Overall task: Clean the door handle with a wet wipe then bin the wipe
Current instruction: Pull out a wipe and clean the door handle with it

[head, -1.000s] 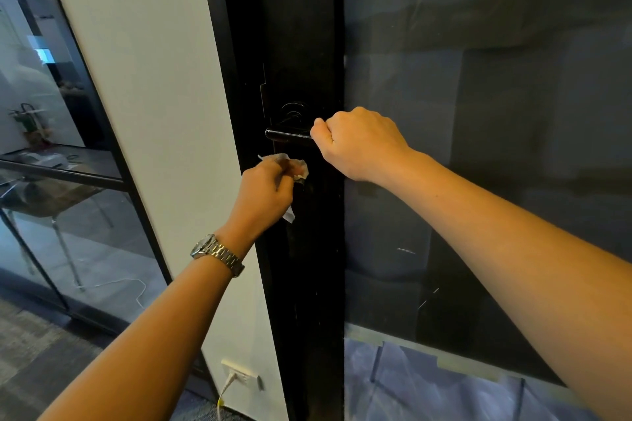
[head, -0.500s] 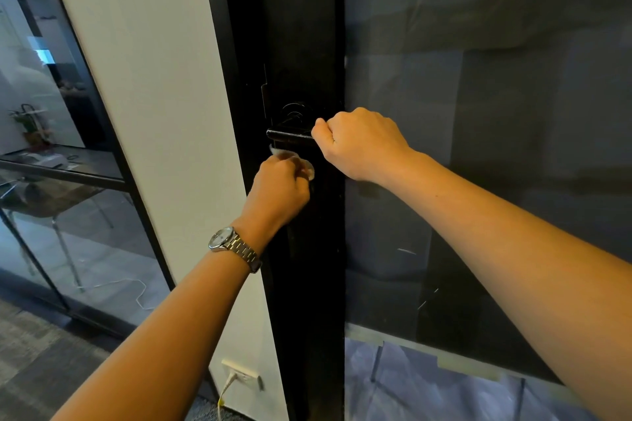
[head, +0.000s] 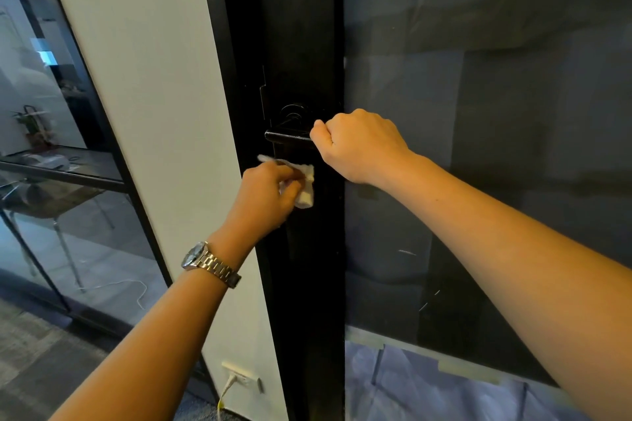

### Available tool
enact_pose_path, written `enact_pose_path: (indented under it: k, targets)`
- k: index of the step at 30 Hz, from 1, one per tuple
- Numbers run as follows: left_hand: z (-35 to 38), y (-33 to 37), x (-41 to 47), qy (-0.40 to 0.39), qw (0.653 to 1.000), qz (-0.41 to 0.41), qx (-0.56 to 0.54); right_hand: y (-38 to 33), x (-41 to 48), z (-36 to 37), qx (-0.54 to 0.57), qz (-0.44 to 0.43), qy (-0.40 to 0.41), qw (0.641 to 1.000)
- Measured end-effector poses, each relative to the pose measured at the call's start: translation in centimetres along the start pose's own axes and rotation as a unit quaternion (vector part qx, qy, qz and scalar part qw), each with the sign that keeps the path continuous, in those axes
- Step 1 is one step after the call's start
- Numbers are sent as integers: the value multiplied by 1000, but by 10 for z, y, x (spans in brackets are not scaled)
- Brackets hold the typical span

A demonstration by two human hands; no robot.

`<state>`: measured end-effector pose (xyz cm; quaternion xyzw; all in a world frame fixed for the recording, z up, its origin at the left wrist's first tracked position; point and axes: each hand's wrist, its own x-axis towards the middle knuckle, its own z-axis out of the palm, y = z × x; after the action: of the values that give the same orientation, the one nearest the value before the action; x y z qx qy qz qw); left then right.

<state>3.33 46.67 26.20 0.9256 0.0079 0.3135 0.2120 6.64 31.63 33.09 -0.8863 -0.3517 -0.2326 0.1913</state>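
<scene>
My left grip [head: 268,195] is closed on the wet wipe [head: 306,189], which is bunched between thumb and fingers. The door handle [head: 287,137] lies just above the wipe. It is a black bar with its long axis horizontal. My right grip [head: 359,145] is clamped on its right end, so the bare left part is nearer to the wipe. I judge the next stroke must go up, then along the bar.

a white wall socket [head: 241,378] with a plugged cable [head: 224,393] sits low on the pale wall [head: 143,79].
</scene>
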Motion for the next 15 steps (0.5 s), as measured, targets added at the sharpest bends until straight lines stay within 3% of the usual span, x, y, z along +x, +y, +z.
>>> enact_pose_path:
  k: [2,6,11,13,15]
  targets:
    - [2,2,-1,29,999,-3,-25,-1,0,0,1,-2,2,1000]
    - [4,0,1,44,993,-91,-67,0,0,0,0,-5,3,1000]
    - [3,3,0,54,994,-52,-74,0,0,0,6,-5,1,1000]
    - [6,-3,0,40,992,-95,-66,0,0,0,6,-5,2,1000]
    - [12,-12,-1,-24,989,-142,-23,0,0,0,5,-3,4,1000]
